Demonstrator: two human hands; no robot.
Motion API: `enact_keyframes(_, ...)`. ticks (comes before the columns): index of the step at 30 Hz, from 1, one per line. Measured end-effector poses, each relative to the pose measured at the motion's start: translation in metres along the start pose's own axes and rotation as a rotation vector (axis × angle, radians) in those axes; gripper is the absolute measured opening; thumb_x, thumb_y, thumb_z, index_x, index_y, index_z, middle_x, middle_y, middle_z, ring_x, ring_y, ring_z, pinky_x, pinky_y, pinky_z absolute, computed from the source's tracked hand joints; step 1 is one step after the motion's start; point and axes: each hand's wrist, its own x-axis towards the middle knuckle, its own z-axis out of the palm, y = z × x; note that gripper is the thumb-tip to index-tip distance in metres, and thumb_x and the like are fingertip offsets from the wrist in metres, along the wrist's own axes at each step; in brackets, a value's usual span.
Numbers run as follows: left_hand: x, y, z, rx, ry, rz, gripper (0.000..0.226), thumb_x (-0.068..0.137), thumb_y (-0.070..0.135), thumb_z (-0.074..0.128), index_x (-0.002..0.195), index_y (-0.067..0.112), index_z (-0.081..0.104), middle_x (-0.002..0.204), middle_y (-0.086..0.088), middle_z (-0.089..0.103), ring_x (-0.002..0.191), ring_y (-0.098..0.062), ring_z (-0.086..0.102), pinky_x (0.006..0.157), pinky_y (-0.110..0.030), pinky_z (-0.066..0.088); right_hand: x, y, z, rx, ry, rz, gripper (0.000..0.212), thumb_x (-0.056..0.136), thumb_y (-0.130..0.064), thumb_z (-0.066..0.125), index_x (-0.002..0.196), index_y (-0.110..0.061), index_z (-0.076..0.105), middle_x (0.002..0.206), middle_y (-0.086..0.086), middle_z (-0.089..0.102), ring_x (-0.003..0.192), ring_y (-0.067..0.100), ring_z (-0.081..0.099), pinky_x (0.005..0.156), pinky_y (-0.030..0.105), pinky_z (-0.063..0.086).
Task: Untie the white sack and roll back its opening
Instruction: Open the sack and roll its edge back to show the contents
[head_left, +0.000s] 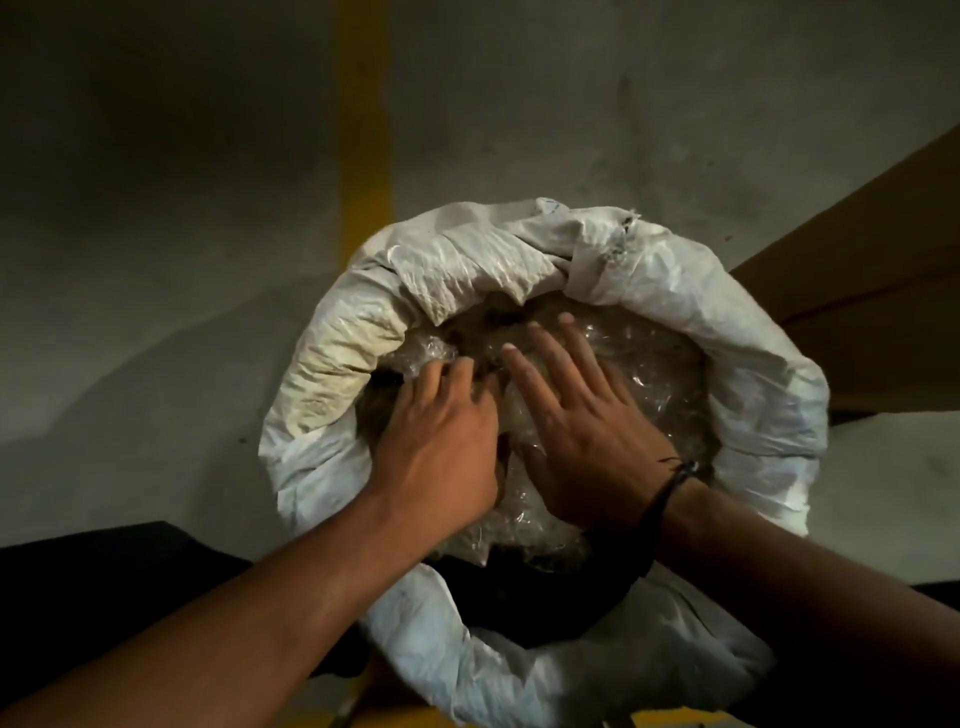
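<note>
Forearms cross in from six o'clock. Left hand (441, 441) curled, fingertips dug into clear plastic liner (649, 374); right hand (587, 431) flat, fingers spread on it. White sack (519, 260) centre frame, mouth rolled back, on grey floor (182, 208).

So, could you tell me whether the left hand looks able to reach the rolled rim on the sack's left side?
Probably yes: the left hand lies on the clear plastic liner, beside the rolled rim, nothing between.

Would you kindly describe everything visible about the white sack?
The white sack looks like woven plastic, crinkled and dirt-stained. It stands upright on the floor, untied, its mouth rolled back into a thick cuff that is frayed at the far edge. Inside lies a clear plastic liner. The left hand and right hand rest on that liner.
</note>
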Motion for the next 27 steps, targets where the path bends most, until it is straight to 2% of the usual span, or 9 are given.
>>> enact_keyframes(5, 0.005, -0.005, -0.002, -0.058, -0.050, -0.033, 0.080, 0.085, 0.037, 0.060, 0.153, 0.010, 0.030, 0.156, -0.014, 0.032, 0.143, -0.032, 0.029, 0.117, -0.044, 0.030, 0.012, -0.015, -0.002, 0.083, -0.030, 0.029, 0.079, 0.091, -0.041, 0.053, 0.157, -0.016, 0.016, 0.165, 0.014, 0.009, 0.152, 0.037, -0.005, 0.120, 0.054, 0.014)
enact_keyframes(8, -0.006, -0.008, 0.003, -0.131, -0.013, -0.066, 0.079, 0.084, 0.037, 0.053, 0.154, 0.009, 0.030, 0.155, -0.016, 0.036, 0.145, -0.033, 0.030, 0.118, -0.046, 0.030, 0.017, -0.020, -0.009, 0.144, -0.073, 0.074, 0.083, 0.089, -0.040, 0.055, 0.157, -0.018, 0.013, 0.165, 0.012, 0.005, 0.152, 0.036, -0.009, 0.119, 0.053, 0.013)
enact_keyframes(12, -0.024, -0.008, 0.011, -0.229, 0.038, -0.063, 0.075, 0.092, 0.032, 0.046, 0.159, 0.011, 0.020, 0.164, -0.015, 0.022, 0.151, -0.035, 0.018, 0.120, -0.050, 0.022, 0.011, -0.024, -0.016, 0.237, -0.048, 0.184, 0.074, 0.092, -0.039, 0.052, 0.156, -0.018, 0.021, 0.164, 0.011, 0.013, 0.152, 0.036, -0.002, 0.116, 0.058, 0.019)
enact_keyframes(15, -0.036, -0.003, 0.013, -0.312, 0.104, -0.103, 0.066, 0.096, 0.024, 0.049, 0.157, 0.009, 0.028, 0.164, -0.018, 0.022, 0.151, -0.039, 0.017, 0.120, -0.053, 0.022, -0.004, -0.030, -0.019, 0.302, 0.022, 0.266, 0.071, 0.096, -0.046, 0.044, 0.156, -0.016, 0.021, 0.165, 0.011, 0.015, 0.152, 0.037, 0.000, 0.118, 0.058, 0.017)
enact_keyframes(17, -0.045, 0.003, 0.015, -0.329, 0.086, -0.149, 0.063, 0.098, 0.020, 0.051, 0.156, 0.009, 0.030, 0.164, -0.019, 0.021, 0.152, -0.039, 0.017, 0.120, -0.053, 0.021, -0.022, -0.038, -0.020, 0.336, 0.027, 0.303, 0.072, 0.097, -0.049, 0.040, 0.157, -0.015, 0.018, 0.165, 0.010, 0.012, 0.153, 0.034, -0.003, 0.120, 0.057, 0.013)
enact_keyframes(20, -0.052, 0.013, 0.013, -0.339, 0.063, -0.187, 0.059, 0.102, 0.025, 0.047, 0.157, 0.012, 0.030, 0.165, -0.019, 0.016, 0.153, -0.038, 0.012, 0.120, -0.053, 0.020, -0.037, -0.046, -0.019, 0.368, 0.005, 0.337, 0.073, 0.098, -0.049, 0.040, 0.157, -0.014, 0.018, 0.165, 0.011, 0.012, 0.153, 0.035, -0.001, 0.120, 0.056, 0.011)
enact_keyframes(23, -0.067, 0.019, -0.013, -0.353, -0.001, -0.198, 0.060, 0.101, 0.023, 0.048, 0.157, 0.014, 0.028, 0.167, -0.017, 0.011, 0.154, -0.037, 0.009, 0.121, -0.052, 0.019, -0.050, -0.050, -0.037, 0.339, -0.026, 0.380, 0.071, 0.098, -0.047, 0.042, 0.156, -0.011, 0.023, 0.164, 0.014, 0.016, 0.152, 0.038, 0.004, 0.119, 0.056, 0.014)
enact_keyframes(27, -0.087, 0.027, -0.092, -0.403, -0.105, -0.302, 0.077, 0.088, 0.013, 0.056, 0.158, 0.016, 0.025, 0.167, -0.018, 0.003, 0.154, -0.039, 0.005, 0.123, -0.054, 0.015, -0.069, -0.059, -0.104, 0.316, -0.097, 0.415, 0.071, 0.098, -0.047, 0.040, 0.156, -0.011, 0.022, 0.164, 0.013, 0.015, 0.152, 0.038, 0.002, 0.120, 0.058, 0.011)
